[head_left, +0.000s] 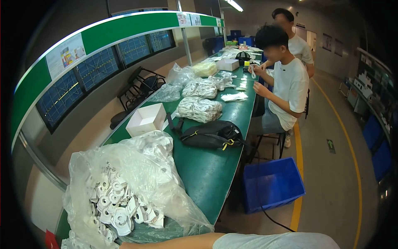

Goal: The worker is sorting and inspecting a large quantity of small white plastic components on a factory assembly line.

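One bare forearm of mine (178, 242), seemingly the right, stretches leftward along the lower edge from a light short sleeve (277, 241). Its hand is cut off below the picture, so what it holds or touches is hidden. Nothing shows of my other hand. Just above the forearm, a large clear plastic bag (153, 182) lies wide open on the green table (199, 166). Loose white flat parts with round holes (120, 218) are heaped in its mouth.
Beyond the bag stand a white open box (146, 119), a black waist bag (213, 135) and bundled white cables (199, 109). A blue bin (273, 184) sits on the floor at right. A seated co-worker (286, 83) handles a white looped piece; another person (300, 47) is behind.
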`<state>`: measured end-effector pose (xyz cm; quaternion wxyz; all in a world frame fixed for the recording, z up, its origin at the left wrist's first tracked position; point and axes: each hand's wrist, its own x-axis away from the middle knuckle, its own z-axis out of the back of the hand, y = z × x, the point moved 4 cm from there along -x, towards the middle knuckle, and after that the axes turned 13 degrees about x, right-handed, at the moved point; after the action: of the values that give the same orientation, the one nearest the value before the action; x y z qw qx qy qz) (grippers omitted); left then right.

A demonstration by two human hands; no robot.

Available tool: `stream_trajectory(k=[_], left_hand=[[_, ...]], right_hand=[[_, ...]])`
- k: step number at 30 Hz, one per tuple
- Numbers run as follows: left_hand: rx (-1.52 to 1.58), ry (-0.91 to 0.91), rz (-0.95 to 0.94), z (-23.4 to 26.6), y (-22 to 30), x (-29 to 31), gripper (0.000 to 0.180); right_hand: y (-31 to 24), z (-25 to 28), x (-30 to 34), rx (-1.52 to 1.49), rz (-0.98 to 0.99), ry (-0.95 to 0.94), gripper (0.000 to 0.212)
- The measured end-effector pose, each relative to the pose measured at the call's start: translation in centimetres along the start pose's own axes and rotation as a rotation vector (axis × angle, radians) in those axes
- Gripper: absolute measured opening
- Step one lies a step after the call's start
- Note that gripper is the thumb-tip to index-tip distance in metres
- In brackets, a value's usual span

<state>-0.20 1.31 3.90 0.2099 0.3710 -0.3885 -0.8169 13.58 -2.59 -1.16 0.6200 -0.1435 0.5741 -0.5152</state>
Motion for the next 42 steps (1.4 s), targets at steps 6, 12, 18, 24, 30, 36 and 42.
stream_trajectory(k=[6, 12, 18, 24, 30, 36, 42], left_hand=[[-0.013, 0.036, 0.099, 0.2, -1.1, 0.2, 0.015], [0.052, 0.054, 0.077, -0.7, -0.1, -0.1, 0.016], [0.236, -0.040, 0.173, -1.0, -1.9, 0.2, 0.031], [0.170, -0.053, 0.276, -1.5, -1.8, 0.5, 0.050], [0.226, -0.101, 0.251, -1.4, 0.0, 0.0, 0.044], [0.240, -0.158, 0.375, -0.3, -0.8, 0.4, 0.039], [0.277, -0.164, 0.366, -1.5, 0.4, 0.2, 0.041]], right_hand=[[-0.2, -0.2, 0.1, 0.016, -0.009, -0.003, 0.032], [0.5, 0.0, 0.1, -0.030, -0.097, -0.047, 0.034], [1.1, -0.3, 0.1, -0.005, -0.158, -0.086, 0.031], [0.2, -0.1, 0.0, 0.005, -0.205, -0.119, 0.035], [0.9, -0.2, -0.1, -0.023, -0.197, -0.080, 0.034], [0.2, 0.0, -0.1, 0.013, -0.229, -0.131, 0.032], [1.1, -1.1, 0.3, -0.198, -0.020, -0.048, 0.030]])
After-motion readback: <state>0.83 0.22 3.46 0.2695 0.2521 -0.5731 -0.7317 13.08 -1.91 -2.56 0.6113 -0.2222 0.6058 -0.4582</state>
